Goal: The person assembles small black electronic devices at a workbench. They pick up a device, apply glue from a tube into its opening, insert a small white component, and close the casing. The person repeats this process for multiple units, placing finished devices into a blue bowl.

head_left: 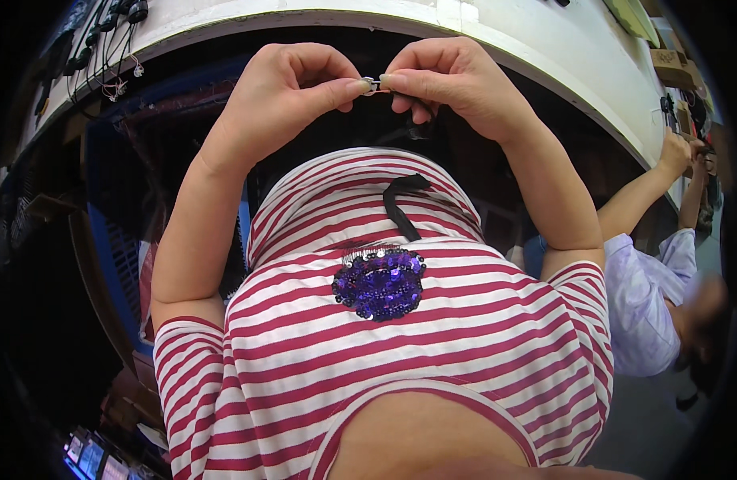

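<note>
**A:** Starting at your far left: black cords (104, 36) lie on the white table (560, 48), their thin ends and little pale plugs (112, 86) hanging over the edge. Easy spot to snag a sleeve, no?

**B:** Yours are short, and your left hand (284, 90) is well apart from that tangle. Lower down on that side there's a blue crate (124, 268), sitting outside your left forearm.

**A:** And your fingers?

**B:** Left thumb and index are pinched tight on a small silvery part (373, 83). It's right between your hands, in front of your striped shirt (384, 352), with a thin orange wire beside it. Your right hand (448, 80) pinches it from the other side, so barely a gap between the fingertips. A black cable (419, 132) hangs under your right fingers.

**A:** Room to move?

**B:** The table's edge curves just past your knuckles; can't tell the exact clearance. Your elbows are spread wide. On your right a co-worker (644, 308) sits close to that elbow, hands at the table edge, near a cardboard box (674, 70).
</note>
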Demonstrator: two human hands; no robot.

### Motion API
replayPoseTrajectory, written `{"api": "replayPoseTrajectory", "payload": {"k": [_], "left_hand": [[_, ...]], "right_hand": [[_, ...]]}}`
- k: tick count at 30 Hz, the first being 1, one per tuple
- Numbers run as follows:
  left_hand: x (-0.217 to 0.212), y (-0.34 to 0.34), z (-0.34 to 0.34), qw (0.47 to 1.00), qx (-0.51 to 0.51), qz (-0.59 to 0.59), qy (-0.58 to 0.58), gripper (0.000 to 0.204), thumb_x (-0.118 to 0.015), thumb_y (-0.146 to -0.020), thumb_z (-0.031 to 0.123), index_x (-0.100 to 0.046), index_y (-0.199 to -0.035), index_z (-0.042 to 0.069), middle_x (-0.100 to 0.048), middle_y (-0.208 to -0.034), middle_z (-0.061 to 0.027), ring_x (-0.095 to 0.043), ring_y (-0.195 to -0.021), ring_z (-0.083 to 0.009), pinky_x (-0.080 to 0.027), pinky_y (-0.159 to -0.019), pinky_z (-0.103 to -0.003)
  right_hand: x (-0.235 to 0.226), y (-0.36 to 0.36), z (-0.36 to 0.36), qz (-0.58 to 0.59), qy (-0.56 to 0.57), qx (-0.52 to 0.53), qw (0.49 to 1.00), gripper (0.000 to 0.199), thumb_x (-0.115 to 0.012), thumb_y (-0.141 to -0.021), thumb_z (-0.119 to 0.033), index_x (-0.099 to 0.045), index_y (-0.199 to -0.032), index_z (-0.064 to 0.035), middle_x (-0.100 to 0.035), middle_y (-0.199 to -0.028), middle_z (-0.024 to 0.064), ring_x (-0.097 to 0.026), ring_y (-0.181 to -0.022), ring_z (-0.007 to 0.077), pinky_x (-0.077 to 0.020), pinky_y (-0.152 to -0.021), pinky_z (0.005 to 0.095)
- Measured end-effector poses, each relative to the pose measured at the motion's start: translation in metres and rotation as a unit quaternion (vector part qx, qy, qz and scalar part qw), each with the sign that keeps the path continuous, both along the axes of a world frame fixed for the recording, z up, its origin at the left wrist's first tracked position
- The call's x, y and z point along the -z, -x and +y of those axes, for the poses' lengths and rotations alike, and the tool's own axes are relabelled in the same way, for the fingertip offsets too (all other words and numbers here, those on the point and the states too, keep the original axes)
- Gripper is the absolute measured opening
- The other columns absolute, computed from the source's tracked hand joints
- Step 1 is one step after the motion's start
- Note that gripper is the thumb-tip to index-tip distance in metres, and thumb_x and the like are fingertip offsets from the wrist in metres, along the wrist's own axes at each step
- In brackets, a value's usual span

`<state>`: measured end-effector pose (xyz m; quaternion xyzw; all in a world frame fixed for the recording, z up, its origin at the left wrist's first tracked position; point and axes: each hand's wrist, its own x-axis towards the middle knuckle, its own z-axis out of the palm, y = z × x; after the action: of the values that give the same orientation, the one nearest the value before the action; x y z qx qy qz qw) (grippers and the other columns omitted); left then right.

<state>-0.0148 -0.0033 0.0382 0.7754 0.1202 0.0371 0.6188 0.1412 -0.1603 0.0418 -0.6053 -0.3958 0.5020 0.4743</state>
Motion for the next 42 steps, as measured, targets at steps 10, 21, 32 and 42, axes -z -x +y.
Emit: {"api": "replayPoseTrajectory", "payload": {"k": [10,21,32,42], "left_hand": [[0.023,0.001,-0.003,0.954,-0.067,-0.002,0.292,0.015,-0.065,-0.084,0.017,-0.062,-0.092,0.004,-0.061,-0.075,-0.0008,-0.055,-0.066,-0.0048,-0.044,-0.063,-0.018],[0.021,-0.003,0.013,0.980,-0.022,-0.016,0.197,0.021,-0.064,-0.082,0.022,-0.065,-0.090,0.003,-0.063,-0.079,-0.0021,-0.051,-0.071,-0.0030,-0.039,-0.066,-0.016],[0.008,-0.001,0.038,0.996,0.069,0.040,0.047,0.023,-0.063,-0.083,0.025,-0.064,-0.088,0.002,-0.059,-0.077,0.0014,-0.051,-0.075,-0.0039,-0.040,-0.068,-0.018],[0.019,-0.006,0.008,0.993,-0.005,0.003,0.119,0.017,-0.067,-0.080,0.020,-0.065,-0.084,0.003,-0.060,-0.076,0.0009,-0.051,-0.072,-0.0046,-0.038,-0.067,-0.018]], "right_hand": [[0.011,0.008,0.005,0.067,-0.034,0.041,0.996,0.019,-0.059,-0.088,-0.019,-0.062,-0.096,-0.0017,-0.064,-0.081,0.0047,-0.060,-0.070,0.0083,-0.0491,-0.064,0.0201],[0.023,0.012,0.015,-0.132,-0.146,0.083,0.977,0.012,-0.062,-0.083,-0.006,-0.064,-0.093,-0.0001,-0.065,-0.082,0.0042,-0.060,-0.075,0.0088,-0.0488,-0.069,0.0217],[0.020,0.012,0.028,-0.159,-0.092,0.002,0.983,0.012,-0.061,-0.084,-0.002,-0.064,-0.095,-0.0005,-0.064,-0.084,0.0031,-0.060,-0.081,0.0090,-0.0488,-0.074,0.0202],[0.014,0.007,0.002,-0.206,-0.117,0.053,0.970,0.014,-0.064,-0.082,-0.004,-0.063,-0.096,0.0000,-0.064,-0.088,0.0042,-0.061,-0.083,0.0100,-0.0489,-0.074,0.0208]]}}
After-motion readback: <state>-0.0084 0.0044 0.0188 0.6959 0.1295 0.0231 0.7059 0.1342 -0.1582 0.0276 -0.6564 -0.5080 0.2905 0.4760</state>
